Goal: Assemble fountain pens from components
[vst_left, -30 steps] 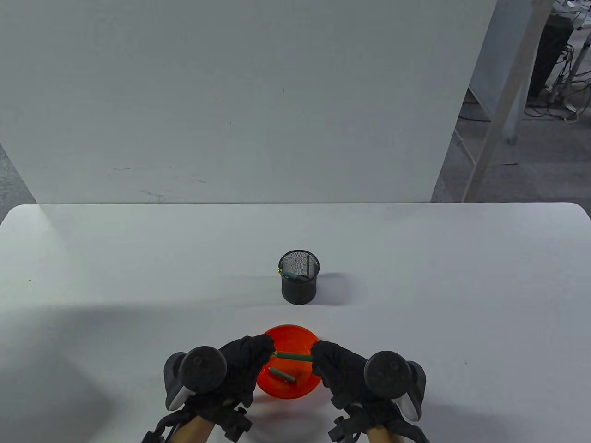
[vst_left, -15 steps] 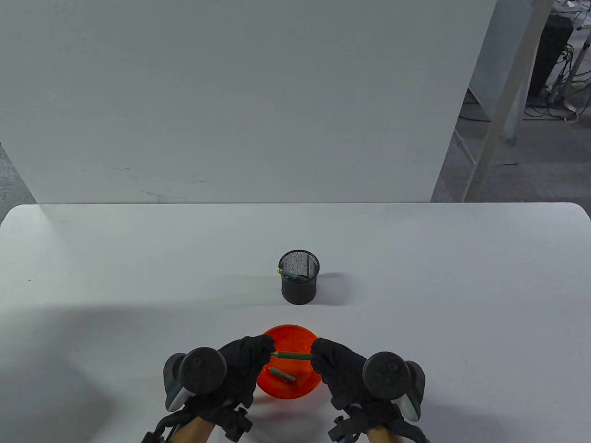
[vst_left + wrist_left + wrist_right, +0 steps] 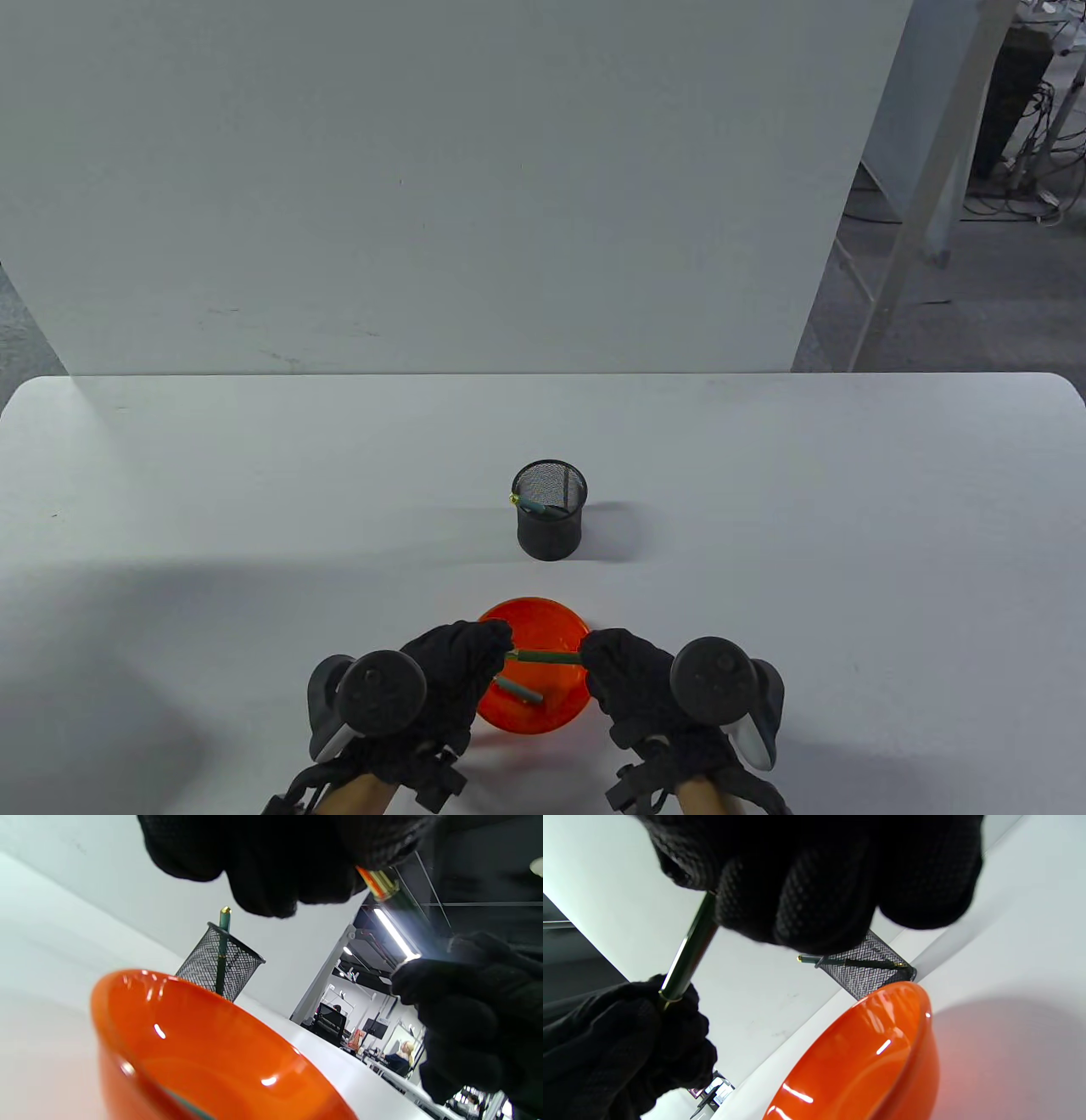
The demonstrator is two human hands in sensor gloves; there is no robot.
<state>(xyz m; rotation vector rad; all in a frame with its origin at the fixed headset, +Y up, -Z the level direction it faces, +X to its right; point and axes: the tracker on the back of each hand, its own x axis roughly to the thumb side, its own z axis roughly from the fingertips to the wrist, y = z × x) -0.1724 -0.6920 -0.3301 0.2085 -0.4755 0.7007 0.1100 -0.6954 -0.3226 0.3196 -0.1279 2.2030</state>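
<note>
Both hands are gripping one dark green pen (image 3: 545, 656) between them: the left hand (image 3: 441, 679) is pinching its gold-banded end, the right hand (image 3: 645, 688) is clamping the other end, and the pen is hanging level just above the orange bowl (image 3: 560, 624). In the left wrist view the gold ring (image 3: 379, 882) is showing right at the left fingertips, so whatever part that hand is holding is hidden inside its grip. Judging by this, the step in hand is joining two pen sections, by pushing or twisting them together. The next move is probably calling for both parts to stay on one line while the hands are turning or pressing, without tilting.

Below the pen, a loose grey-green part (image 3: 519, 689) is lying inside the bowl, apart from both hands. Farther back on the desk (image 3: 254, 475), well apart from the bowl, a black mesh cup (image 3: 550, 519) is standing upright and holding one green pen (image 3: 533, 506), which is leaning against the rim.
</note>
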